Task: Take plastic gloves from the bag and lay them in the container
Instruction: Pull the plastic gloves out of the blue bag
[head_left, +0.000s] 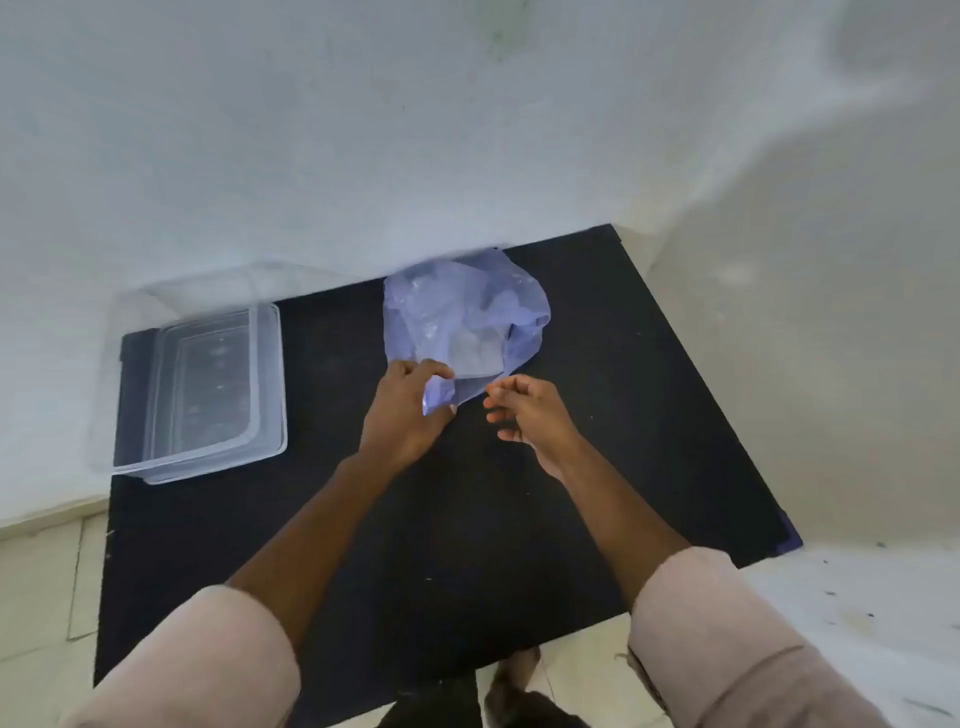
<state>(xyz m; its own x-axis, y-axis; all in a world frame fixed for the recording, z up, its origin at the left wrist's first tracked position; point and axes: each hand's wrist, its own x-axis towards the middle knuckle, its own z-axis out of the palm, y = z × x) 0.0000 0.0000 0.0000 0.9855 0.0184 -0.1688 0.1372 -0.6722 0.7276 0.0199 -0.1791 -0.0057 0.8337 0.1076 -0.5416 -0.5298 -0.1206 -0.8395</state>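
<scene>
A crumpled, translucent purple plastic bag (457, 317) lies at the back middle of a black table (415, 519). Pale clear plastic shows through its side (470, 351); I cannot make out single gloves. My left hand (405, 415) pinches the bag's near corner between thumb and fingers. Just right of that corner hovers my right hand (524, 410), fingers curled and apart, holding nothing. A clear rectangular container (208, 395) stands at the table's left, with nothing visible in it.
A clear lid (130, 332) leans behind and left of the container against the white wall (363, 130). The table's right edge meets a pale wall. Tiled floor and my feet show below the table's front edge.
</scene>
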